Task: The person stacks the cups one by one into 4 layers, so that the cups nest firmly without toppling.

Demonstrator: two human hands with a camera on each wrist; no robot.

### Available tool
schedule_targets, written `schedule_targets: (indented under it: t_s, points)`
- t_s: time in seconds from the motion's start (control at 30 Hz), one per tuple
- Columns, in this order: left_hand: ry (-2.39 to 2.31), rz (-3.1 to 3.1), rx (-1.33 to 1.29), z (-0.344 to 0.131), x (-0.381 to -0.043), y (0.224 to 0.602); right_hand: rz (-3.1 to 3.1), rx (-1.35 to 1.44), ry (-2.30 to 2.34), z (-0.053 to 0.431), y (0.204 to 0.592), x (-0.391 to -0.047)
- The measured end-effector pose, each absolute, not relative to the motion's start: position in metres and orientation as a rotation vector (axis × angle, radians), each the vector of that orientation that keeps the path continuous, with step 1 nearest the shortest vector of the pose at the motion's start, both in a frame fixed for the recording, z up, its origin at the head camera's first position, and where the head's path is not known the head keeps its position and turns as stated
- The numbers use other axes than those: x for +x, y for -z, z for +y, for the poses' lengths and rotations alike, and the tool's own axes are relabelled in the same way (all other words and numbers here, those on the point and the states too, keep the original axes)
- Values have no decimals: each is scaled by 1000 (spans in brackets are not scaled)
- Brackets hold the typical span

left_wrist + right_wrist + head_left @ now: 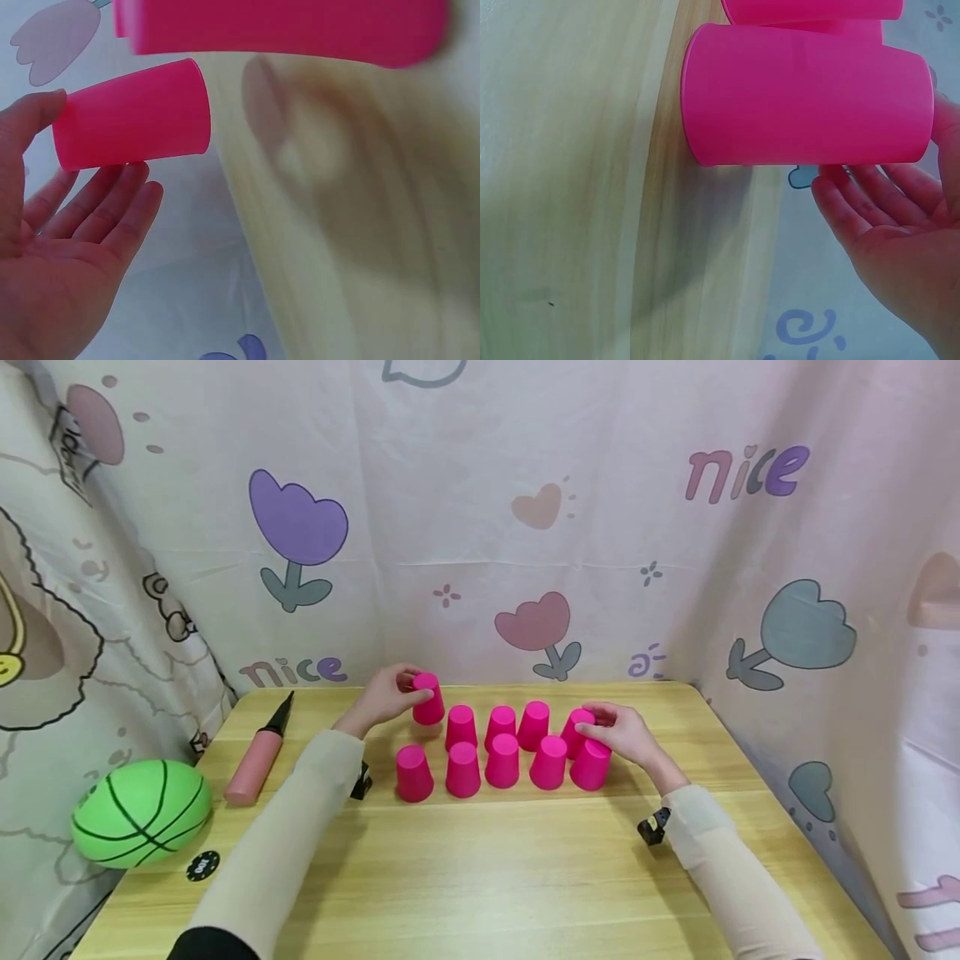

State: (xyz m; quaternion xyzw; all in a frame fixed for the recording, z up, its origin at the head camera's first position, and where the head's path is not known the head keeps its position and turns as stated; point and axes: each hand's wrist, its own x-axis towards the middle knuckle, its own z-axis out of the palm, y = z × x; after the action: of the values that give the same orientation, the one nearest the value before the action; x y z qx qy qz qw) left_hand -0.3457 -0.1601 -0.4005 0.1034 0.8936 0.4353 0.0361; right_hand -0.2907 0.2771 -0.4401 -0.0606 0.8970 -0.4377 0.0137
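Note:
In the head view, my left hand (384, 697) pinches a pink cup (429, 702) by its upper part, at the left end of the back row. That cup is upside down and tilted slightly, its rim close over the table; the left wrist view shows the thumb on the base of the cup (135, 116) and fingers along its side. At the other end, my right hand (626, 735) holds the top of a back-row cup (576, 733). A front-row cup (591, 766) partly hides it. In the right wrist view, a near cup (806, 97) covers the fingertips.
Several more upside-down pink cups (462, 770) stand in two rows between the hands. A green ball (142, 814), a pink pump (255, 764) with a black nozzle and a black chip (202, 866) lie at the left. A printed curtain (450, 510) hangs behind the wooden table (480, 868).

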Motion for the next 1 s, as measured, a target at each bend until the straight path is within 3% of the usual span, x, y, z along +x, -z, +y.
schedule_targets:
  t_s: [0.33,1.0]
  points:
    - [-1334,2700,214,-136,-368,382,2793,-180,1355,276,439,-291]
    - [-1112,2711,107,-116,-401,389,2790,-153,1335,275,440,-291]
